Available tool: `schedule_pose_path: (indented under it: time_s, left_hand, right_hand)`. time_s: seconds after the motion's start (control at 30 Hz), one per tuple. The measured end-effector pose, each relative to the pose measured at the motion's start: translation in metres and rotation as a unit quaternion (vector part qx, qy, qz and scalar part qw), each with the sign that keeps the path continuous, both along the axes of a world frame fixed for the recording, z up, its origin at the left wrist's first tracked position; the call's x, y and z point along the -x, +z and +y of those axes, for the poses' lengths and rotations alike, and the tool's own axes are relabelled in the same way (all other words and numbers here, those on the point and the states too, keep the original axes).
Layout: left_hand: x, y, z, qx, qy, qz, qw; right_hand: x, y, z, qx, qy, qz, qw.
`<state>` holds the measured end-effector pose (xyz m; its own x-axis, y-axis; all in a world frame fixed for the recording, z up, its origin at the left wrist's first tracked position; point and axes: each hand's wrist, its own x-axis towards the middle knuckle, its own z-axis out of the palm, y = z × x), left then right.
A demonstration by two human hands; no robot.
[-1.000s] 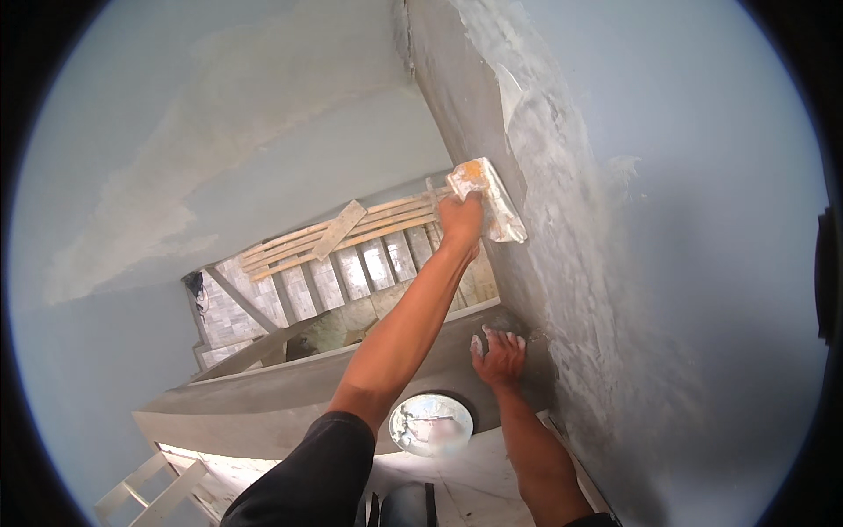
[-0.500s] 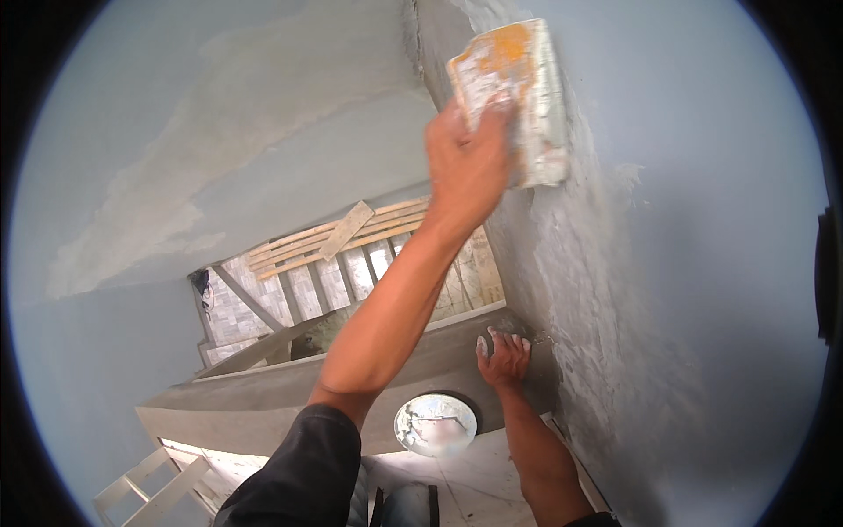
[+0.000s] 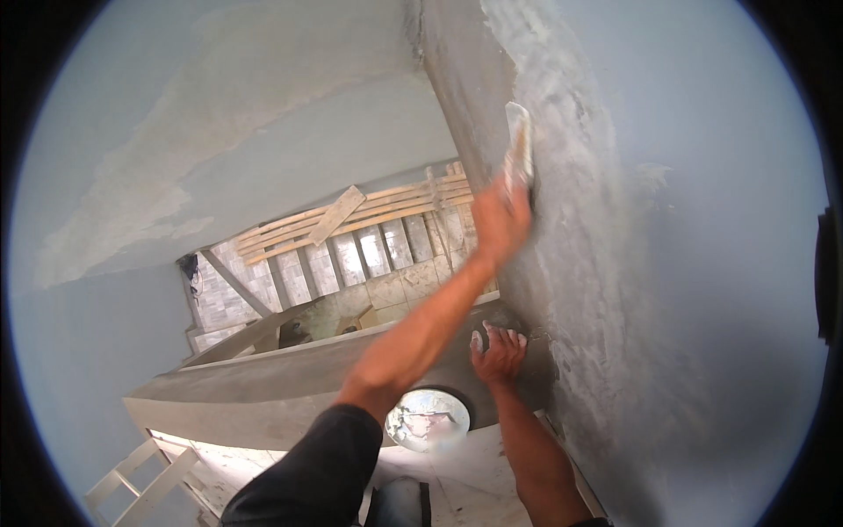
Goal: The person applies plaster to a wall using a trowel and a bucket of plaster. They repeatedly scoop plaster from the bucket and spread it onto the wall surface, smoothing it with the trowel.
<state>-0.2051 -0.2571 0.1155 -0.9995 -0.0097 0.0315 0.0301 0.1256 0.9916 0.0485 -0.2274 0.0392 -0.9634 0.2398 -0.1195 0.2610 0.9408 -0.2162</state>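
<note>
The left hand [image 3: 502,224] is clamped on 1 trowel [image 3: 520,136], edge-on at the right wall [image 3: 720,255], seemingly smoothing patchy plaster [image 3: 575,228], so the next move calls for even pressure, while the right hand [image 3: 500,357] rests spread on the near grey ledge [image 3: 272,386].

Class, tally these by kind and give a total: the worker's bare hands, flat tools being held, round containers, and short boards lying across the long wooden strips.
Bare hands: 2 (left hand, right hand)
Held flat tool: 1
Round container: 1
Short board across the strips: 1
Total: 5
</note>
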Motion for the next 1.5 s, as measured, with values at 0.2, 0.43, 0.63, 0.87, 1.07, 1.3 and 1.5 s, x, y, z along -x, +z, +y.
schedule_pose_path:
  time_s: [0.2, 0.43, 0.63, 0.87, 1.07, 1.3, 1.5]
  left_hand:
    - [-0.073, 0.010, -0.019, -0.103, -0.017, -0.061, 0.993]
    - [0.036, -0.060, -0.019, -0.085, 0.096, 0.001, 0.992]
    - [-0.035, -0.024, 0.018, 0.009, 0.071, 0.096, 0.993]
    - [-0.104, -0.022, -0.005, -0.084, 0.053, -0.049, 0.994]
    - [-0.022, -0.034, 0.019, 0.025, 0.108, 0.007, 0.994]
    - [-0.142, -0.005, 0.010, -0.069, 0.019, -0.032, 0.997]
    - [-0.053, -0.042, 0.012, -0.054, 0.074, -0.119, 0.989]
  right_hand:
    - [-0.004, 0.001, 0.013, -0.005, 0.018, -0.050, 0.999]
    - [0.005, 0.002, -0.002, 0.014, 0.021, 0.017, 1.000]
    - [0.001, -0.002, 0.003, 0.000, 0.033, -0.032, 0.999]
    - [-0.007, -0.001, 0.012, 0.000, 0.035, -0.100, 0.994]
    - [0.003, -0.002, -0.001, 0.019, 0.021, -0.016, 0.999]
    - [-0.025, -0.045, 0.021, 0.001, -0.005, 0.089, 0.996]
    - [-0.003, -0.013, 0.005, 0.008, 0.045, -0.077, 0.996]
